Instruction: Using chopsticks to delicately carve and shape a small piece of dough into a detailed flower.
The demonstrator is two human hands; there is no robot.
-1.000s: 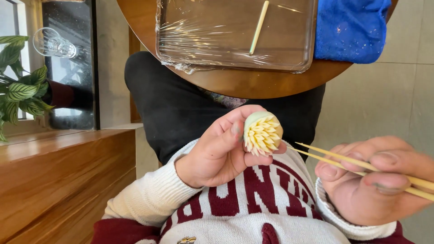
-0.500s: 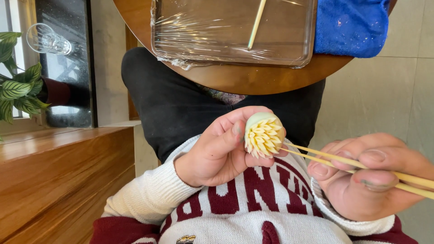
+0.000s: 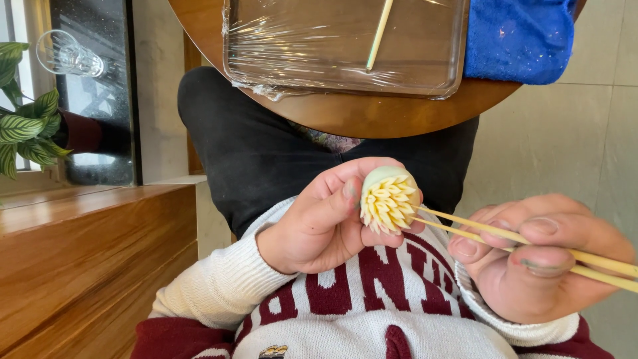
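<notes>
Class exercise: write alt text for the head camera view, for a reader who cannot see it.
A left hand holds a small pale green ball with yellow petal-like cuts, while the right hand pinches two thin wooden sticks whose tips meet its petals. Beyond are a round wooden table, a film-wrapped tray and a blue cloth.

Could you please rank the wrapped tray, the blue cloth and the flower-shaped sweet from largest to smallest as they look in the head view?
1. Wrapped tray, though cut off at the top edge.
2. Blue cloth, also cut off.
3. Flower-shaped sweet, held in the left hand; it lies nearer the camera, yet looks smallest.
</notes>
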